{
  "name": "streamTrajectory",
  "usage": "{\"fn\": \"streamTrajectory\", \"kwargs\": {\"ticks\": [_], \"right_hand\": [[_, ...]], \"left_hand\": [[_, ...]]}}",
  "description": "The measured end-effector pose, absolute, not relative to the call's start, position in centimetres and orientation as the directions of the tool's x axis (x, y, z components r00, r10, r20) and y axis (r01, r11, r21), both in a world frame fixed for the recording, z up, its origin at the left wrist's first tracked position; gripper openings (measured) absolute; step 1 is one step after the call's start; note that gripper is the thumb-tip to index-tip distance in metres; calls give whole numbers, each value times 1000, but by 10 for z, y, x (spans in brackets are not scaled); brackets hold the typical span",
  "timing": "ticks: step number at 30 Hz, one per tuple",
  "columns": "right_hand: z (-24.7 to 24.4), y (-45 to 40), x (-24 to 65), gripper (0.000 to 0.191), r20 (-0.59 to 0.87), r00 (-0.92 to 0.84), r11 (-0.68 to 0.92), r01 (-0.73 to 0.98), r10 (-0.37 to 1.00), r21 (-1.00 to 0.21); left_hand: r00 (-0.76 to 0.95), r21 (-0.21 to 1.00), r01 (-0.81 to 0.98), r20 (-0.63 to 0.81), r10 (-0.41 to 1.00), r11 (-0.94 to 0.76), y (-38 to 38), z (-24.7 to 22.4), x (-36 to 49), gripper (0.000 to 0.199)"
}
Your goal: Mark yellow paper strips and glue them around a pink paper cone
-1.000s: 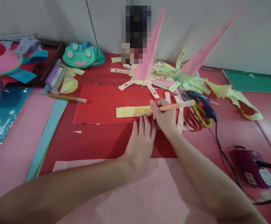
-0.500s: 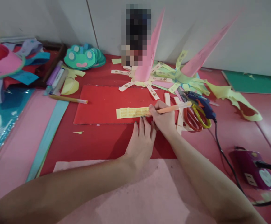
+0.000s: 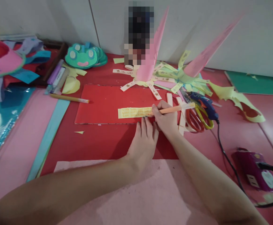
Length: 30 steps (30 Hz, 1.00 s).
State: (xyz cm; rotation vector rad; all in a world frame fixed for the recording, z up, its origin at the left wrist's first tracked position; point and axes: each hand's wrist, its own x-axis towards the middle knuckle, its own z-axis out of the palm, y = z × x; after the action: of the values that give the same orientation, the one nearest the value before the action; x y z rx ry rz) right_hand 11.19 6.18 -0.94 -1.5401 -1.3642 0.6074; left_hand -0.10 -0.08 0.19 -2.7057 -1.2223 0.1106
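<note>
My right hand (image 3: 166, 118) is closed around an orange pen (image 3: 175, 109), its tip at the right end of a pale yellow paper strip (image 3: 134, 112). Rows of small yellow-orange marks cover most of the strip; they are too small to read. The strip lies on a red board (image 3: 99, 104). My left hand (image 3: 144, 139) lies with fingers stretched out, fingertips at the strip's lower edge. Several pale strips (image 3: 181, 117) lie just right of my right hand, beside scissors with red and yellow handles (image 3: 195, 120).
Pink paper cones (image 3: 146, 68) with marked strips stand behind the board. A blue glue gun (image 3: 203, 103) has its cord trailing to a purple power adapter (image 3: 256, 168). Green frog cutouts (image 3: 82, 57), markers (image 3: 56, 75) and a yellow pen (image 3: 69, 98) lie at left.
The view has shifted very slightly. Both hands keep nearly the same place, with the pen still at the strip's right end.
</note>
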Motion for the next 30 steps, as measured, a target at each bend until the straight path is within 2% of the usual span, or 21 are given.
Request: {"fn": "streamTrajectory", "kwargs": {"ticks": [5, 10, 25, 30], "right_hand": [[-9, 62, 112, 32, 182, 261, 56, 426, 948, -903], [-7, 62, 112, 34, 226, 248, 85, 475, 942, -876], [-7, 61, 112, 32, 201, 262, 78, 415, 944, -907], [-8, 62, 112, 33, 203, 248, 74, 446, 947, -892]], "left_hand": [[663, -169, 738, 1, 749, -653, -1, 3, -1, 48], [664, -162, 736, -17, 747, -658, -1, 4, -1, 47], [674, -240, 712, -32, 738, -660, -1, 3, -1, 48], [679, -226, 707, -46, 733, -670, 0, 4, -1, 48]]}}
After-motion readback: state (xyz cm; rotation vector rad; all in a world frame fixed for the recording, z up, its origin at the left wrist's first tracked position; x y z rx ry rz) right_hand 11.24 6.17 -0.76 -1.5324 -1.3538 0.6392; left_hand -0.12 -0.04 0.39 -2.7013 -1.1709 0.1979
